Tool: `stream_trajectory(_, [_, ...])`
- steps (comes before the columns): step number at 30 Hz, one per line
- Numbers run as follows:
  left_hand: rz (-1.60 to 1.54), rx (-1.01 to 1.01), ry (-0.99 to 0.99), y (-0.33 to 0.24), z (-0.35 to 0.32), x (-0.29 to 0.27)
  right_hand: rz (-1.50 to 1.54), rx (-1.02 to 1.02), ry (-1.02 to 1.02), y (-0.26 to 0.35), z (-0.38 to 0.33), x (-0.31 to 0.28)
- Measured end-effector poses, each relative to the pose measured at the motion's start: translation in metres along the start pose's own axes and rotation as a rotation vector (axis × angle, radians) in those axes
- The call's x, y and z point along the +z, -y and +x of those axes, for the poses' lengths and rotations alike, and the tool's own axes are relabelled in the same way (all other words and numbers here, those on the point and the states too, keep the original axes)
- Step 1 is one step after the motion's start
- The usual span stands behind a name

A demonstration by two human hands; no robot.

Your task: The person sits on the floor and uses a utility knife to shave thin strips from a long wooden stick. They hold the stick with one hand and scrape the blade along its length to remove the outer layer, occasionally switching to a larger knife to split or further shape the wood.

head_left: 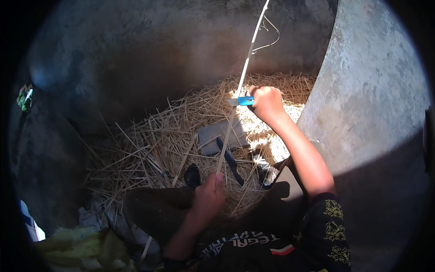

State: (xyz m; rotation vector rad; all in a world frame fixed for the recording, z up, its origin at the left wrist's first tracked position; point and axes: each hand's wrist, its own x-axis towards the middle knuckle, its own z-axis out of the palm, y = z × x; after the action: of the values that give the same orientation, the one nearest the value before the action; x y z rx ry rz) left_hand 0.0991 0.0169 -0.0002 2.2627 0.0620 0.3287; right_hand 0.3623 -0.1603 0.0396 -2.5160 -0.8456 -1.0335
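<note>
Item one, the long pale cane strip (240, 86): it runs from the upper edge of my view down and slightly leftward to the lap, thin, straight, whitish in the sun, set over the straw bed. Item two, my left hand (207, 198): fist closed round the lower end of the strip, thumb up along it, low in the picture just above the dark clothing. Item three, my right hand (267, 102): raised and well apart from the left, fingers curled shut on a small blue-handled blade (241, 101), whose pale tip lies against the strip about midway up its visible length. Item four, straw (158, 145): a loose heap of dry yellow stalks covering the ground between the two hands and spreading left, part sunlit, part in shadow. Item five, a flat grey slab (213, 136) lying on the straw, just left of the strip. Item six, a dark narrow tool (231, 161) resting aslant across the slab's lower edge; I cannot tell its kind. Item seven, a curved concrete wall (371, 99) filling the right side, close behind my right forearm. Item eight, a darker grey wall (149, 50) across the top. Item nine, pale yellow-green cloth (86, 247) bunched at the lower left, beside the knee.
</note>
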Motion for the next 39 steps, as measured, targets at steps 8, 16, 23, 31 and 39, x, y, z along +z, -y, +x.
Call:
stream_trajectory(8, [0.083, -0.18, 0.025, -0.012, -0.052, -0.014, -0.038, 0.325, 0.41, 0.034, 0.014, 0.015])
stream_trajectory(16, [0.027, -0.218, 0.3, 0.033, -0.144, -0.02, 0.073, 1.1, 0.006, -0.087, 0.016, -0.015])
stream_trajectory(23, [-0.698, -0.571, 0.332, 0.054, -0.132, -0.023, 0.214, 0.638, 0.202, 0.003, 0.004, -0.018])
stream_trajectory(31, [-1.031, -0.608, 0.234, 0.028, -0.097, -0.024, 0.134, 0.099, 0.436, 0.074, -0.027, 0.002])
stream_trajectory(39, [-1.153, -0.593, 0.336, 0.012, -0.081, -0.024, 0.233, -0.123, 0.395, 0.1, -0.038, -0.012])
